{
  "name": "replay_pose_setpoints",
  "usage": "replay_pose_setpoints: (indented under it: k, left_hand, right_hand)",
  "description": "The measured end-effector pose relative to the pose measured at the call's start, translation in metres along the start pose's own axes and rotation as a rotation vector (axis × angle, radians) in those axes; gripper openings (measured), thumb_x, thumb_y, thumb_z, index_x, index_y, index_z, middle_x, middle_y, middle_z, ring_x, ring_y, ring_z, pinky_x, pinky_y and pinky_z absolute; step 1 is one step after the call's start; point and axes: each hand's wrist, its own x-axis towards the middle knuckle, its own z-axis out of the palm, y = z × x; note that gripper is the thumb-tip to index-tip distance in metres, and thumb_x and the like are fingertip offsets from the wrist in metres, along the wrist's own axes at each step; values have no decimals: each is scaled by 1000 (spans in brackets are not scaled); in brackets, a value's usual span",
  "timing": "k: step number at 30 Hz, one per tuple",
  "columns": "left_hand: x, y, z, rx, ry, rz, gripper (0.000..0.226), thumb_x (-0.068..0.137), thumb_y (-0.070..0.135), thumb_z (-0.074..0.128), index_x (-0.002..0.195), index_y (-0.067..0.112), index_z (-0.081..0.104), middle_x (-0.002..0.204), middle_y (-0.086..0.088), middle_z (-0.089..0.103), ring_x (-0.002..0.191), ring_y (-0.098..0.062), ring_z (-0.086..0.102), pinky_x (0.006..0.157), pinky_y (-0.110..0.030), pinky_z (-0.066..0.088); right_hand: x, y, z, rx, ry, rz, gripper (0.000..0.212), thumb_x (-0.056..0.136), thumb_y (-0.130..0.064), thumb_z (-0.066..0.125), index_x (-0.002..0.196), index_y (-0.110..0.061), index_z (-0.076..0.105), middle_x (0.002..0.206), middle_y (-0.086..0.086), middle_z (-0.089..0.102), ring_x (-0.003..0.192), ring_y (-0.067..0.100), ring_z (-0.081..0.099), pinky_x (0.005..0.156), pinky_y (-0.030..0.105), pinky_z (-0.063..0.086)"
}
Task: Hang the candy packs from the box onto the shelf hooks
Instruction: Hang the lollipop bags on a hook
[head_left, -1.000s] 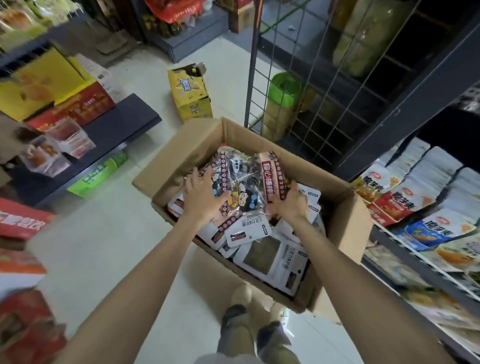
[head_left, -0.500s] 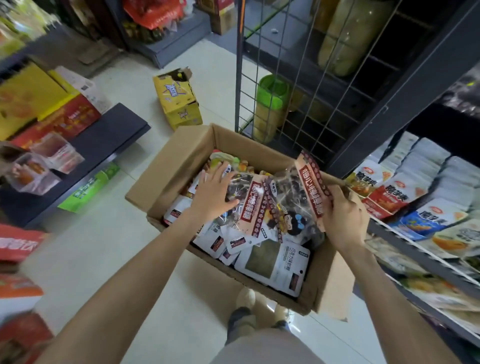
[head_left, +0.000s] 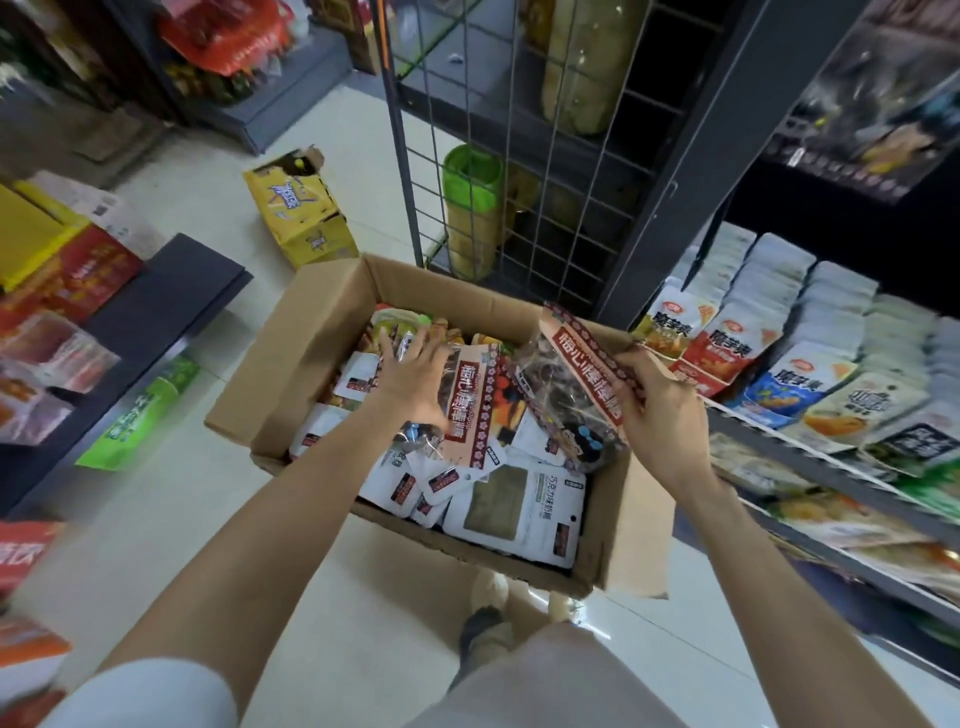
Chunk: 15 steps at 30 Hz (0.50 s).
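In the middle of the frame an open cardboard box (head_left: 311, 358) stands on the pale tiled floor, filled with many snack packs lying flat and overlapping. The right hand (head_left: 660, 400), at centre right, pinches a clear candy pack (head_left: 571, 395) by its red and white header card; the thumb and curled fingers are clamped on the card, and the pack is tilted, lifted above the right part of the box. The left hand (head_left: 415, 374) is inside the box with fingers spread and rather straight, resting on the packs there, just beside a second candy pack (head_left: 470, 410) with the same red header; it does not grip anything. At the lower front of the box lies a white pack with a green window (head_left: 511, 512). Behind the box, in the upper centre, rises a wire grid panel (head_left: 519, 171). At the right edge a shelf (head_left: 831, 473) carries rows of white, red and blue snack bags. A yellow carton (head_left: 298, 208) stands on the floor in the upper left.
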Motion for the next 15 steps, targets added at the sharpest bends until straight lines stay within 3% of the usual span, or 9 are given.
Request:
replay_pose_setpoints:
  k: [2,6,11,15]
  left_hand:
    - [7,-3,-8,11,-12,36,131,53,76,73,152,23,5,161,-7,3,148,-27,-1,108,-71,-6]
    - [15,-6,-19,74,153,109,121,58,75,71,151,21,17,156,-9,25,144,-28,22,113,-65,-2]
    - [5,-14,-5,-17,111,76,103,69,74,63,149,22,25,154,-13,24,141,-32,25,114,-52,23]
    - [14,-15,-2,-15,250,128,86,81,73,49,148,22,30,154,-9,26,142,-28,22,115,-48,21]
  right_hand:
    - [0,-1,-1,12,-6,17,21,92,-8,59,113,-8,63,86,15,73,62,34,67,53,32,46]
    - [-1,1,-3,21,-1,58,23,92,-8,59,115,-8,62,89,14,73,65,35,67,55,38,52]
    - [-4,5,-3,45,-34,74,24,94,-9,57,117,-10,61,96,13,72,72,34,68,60,38,54]
    - [-2,7,1,26,-37,87,25,93,-10,58,118,-12,61,98,11,72,75,33,67,64,35,49]
